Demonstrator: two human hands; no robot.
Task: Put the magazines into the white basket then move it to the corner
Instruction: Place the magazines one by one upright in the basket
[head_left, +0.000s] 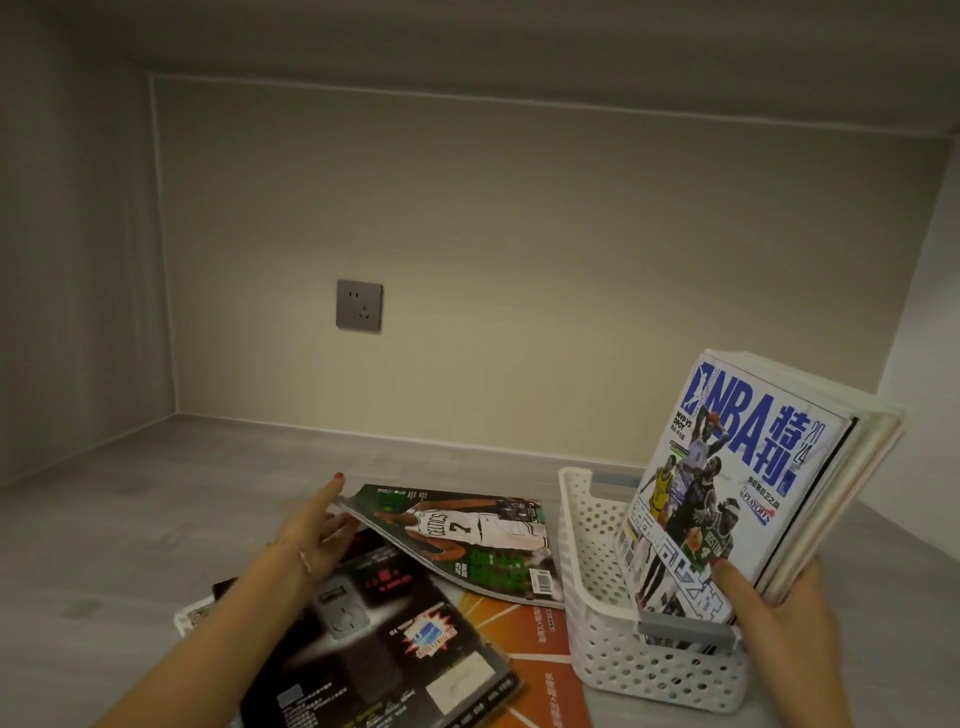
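Right hand (779, 613) grips a stack of glossy magazines (737, 493) (apparently upright) in the perforated white plastic basket (597, 587); left hand (317, 535) lifts a green basketball magazine (467, 540).

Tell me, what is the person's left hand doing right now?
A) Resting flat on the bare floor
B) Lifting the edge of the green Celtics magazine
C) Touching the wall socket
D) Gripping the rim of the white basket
B: the left hand has its fingers under the raised edge of the green Celtics magazine, while the right hand holds the stack of magazines upright in the white basket.
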